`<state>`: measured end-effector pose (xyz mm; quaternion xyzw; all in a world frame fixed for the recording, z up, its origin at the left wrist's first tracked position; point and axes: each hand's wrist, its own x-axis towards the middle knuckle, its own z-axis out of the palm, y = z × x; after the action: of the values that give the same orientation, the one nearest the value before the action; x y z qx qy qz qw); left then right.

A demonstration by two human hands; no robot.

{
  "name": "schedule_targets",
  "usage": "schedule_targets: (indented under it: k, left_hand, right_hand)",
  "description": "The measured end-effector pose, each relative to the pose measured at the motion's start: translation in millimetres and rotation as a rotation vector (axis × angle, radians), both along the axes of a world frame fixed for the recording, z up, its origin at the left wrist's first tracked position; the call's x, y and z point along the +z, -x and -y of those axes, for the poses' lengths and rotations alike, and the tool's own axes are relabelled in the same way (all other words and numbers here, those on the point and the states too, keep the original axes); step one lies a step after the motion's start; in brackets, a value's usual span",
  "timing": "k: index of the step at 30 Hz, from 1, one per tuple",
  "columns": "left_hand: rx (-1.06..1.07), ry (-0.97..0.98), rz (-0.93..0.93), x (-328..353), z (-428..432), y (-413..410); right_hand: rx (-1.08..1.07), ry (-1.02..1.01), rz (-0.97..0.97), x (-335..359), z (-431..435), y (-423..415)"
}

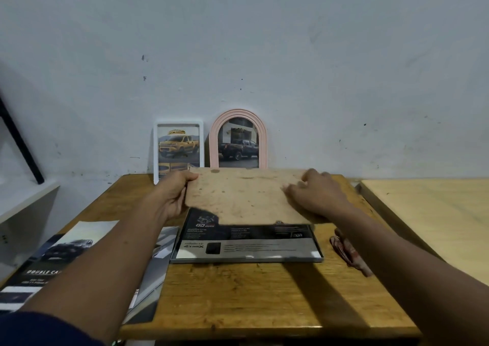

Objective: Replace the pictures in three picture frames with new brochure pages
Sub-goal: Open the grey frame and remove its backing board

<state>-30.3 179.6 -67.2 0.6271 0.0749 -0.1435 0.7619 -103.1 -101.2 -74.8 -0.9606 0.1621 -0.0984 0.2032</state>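
A large grey picture frame (246, 259) lies face down on the wooden table (238, 298) with a dark brochure page (238, 235) in it. A brown backing board (238, 197) is tilted over its far half. My left hand (172, 194) grips the board's left edge. My right hand (315, 192) rests on the board's right part, fingers bent. A white rectangular frame (178, 149) with a yellow truck picture and a pink arched frame (238, 140) with a dark truck picture lean upright against the wall behind.
Car brochures (53, 255) lie spread at the table's left edge. A reddish crumpled cloth (349, 253) sits right of the grey frame. A pale wooden table (434, 213) stands to the right, a white shelf (23, 200) to the left.
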Motion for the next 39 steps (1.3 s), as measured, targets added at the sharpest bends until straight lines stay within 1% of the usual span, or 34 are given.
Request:
schedule_targets:
  k: [3,5,7,9,14,16,19,24,27,30,33,35,37,39]
  left_hand:
    - [-0.014,-0.017,-0.024,-3.5,-1.2,10.1]
    - [-0.005,-0.069,-0.032,-8.4,-0.5,20.0]
    - [0.010,-0.174,-0.017,-14.6,0.3,32.3]
    - [0.011,-0.319,0.025,-22.6,1.7,45.3]
    - [-0.029,-0.753,0.186,-37.2,2.3,92.8]
    - [-0.061,-0.836,0.230,-42.4,-0.3,113.2]
    - [-0.108,-0.956,0.243,-52.8,-5.6,132.3]
    - [-0.179,-1.310,0.340,-72.1,-3.6,152.2]
    - [-0.232,-1.468,0.390,-85.5,5.1,155.3]
    - [-0.278,-1.511,0.480,-100.6,12.4,146.5]
    - [-0.370,-1.476,0.456,-113.2,19.4,137.8]
    - [-0.392,-1.458,0.441,-120.1,24.0,132.9]
    - [-0.346,-1.426,0.468,-126.8,25.8,126.2]
    - [-0.233,-1.371,0.551,-131.2,25.4,117.1]
  right_hand:
    - [-0.033,-0.208,-0.090,-6.6,17.2,16.1]
    - [-0.046,-0.229,-0.078,-9.8,21.0,29.0]
    - [-0.056,-0.171,-0.074,-11.8,20.4,44.4]
    - [-0.069,-0.130,-0.097,-17.4,18.9,60.7]
    - [-0.068,-0.010,-0.122,-36.8,11.0,111.4]
    - [-0.057,0.025,-0.124,-43.9,8.2,132.3]
    - [-0.037,0.050,-0.121,-53.8,5.5,154.0]
    - [-0.021,0.066,-0.226,-63.9,0.3,166.7]
    - [-0.054,0.056,-0.268,-71.3,-2.8,160.9]
    - [-0.078,0.092,-0.259,-76.1,-5.8,152.2]
    - [-0.065,0.200,-0.279,-82.8,-6.1,141.4]
    - [-0.063,0.250,-0.273,-87.5,-7.6,134.4]
    - [-0.059,0.304,-0.253,-90.7,-10.0,126.5]
    - [-0.047,0.369,-0.251,-91.4,-12.5,118.7]
